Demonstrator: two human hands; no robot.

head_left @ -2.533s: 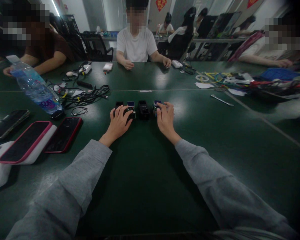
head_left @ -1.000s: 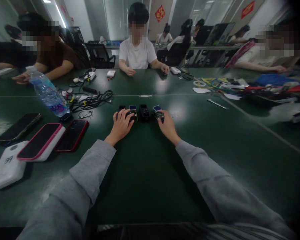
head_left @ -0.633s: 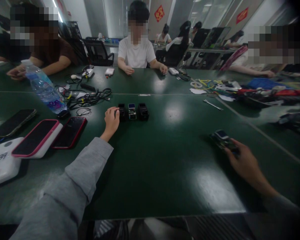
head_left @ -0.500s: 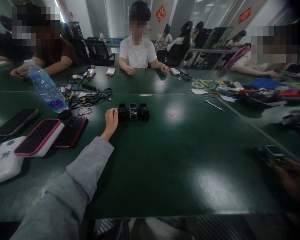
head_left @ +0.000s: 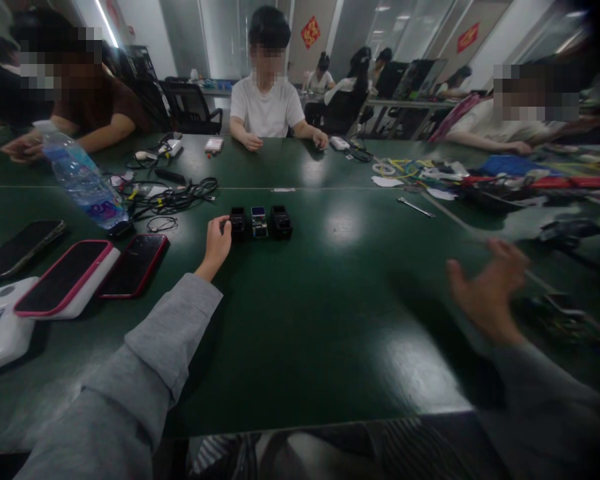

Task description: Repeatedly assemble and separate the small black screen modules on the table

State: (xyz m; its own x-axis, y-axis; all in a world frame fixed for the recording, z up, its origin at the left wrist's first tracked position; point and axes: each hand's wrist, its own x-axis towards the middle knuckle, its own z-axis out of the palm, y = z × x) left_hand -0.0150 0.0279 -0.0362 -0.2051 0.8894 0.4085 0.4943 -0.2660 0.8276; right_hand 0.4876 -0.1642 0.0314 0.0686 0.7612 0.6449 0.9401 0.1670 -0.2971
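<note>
A row of three small devices stands in the middle of the table: a left black device (head_left: 238, 223), a bare circuit board with a little screen (head_left: 259, 223), and a right black device (head_left: 281, 222). My left hand (head_left: 217, 241) has its fingers curled at the left black device, touching its left side; part of the grip is hidden. Over the right part of the table, my right hand (head_left: 493, 287) is slightly blurred, thumb and fingers spread, with nothing in it. Another circuit board with a screen (head_left: 563, 313) lies just right of that hand.
Phones (head_left: 135, 265), a white case (head_left: 3, 327) and a water bottle (head_left: 83, 177) are at left, with black cables (head_left: 185, 197) behind. A wrench (head_left: 416, 207) lies right of centre, near tangled wires and tools (head_left: 520, 180). People sit around the green table (head_left: 325, 333).
My right hand has let go of the circuit board at the far right and moved left and up, fingers spreading. My left hand stays by the left black device. The view has shifted slightly.
</note>
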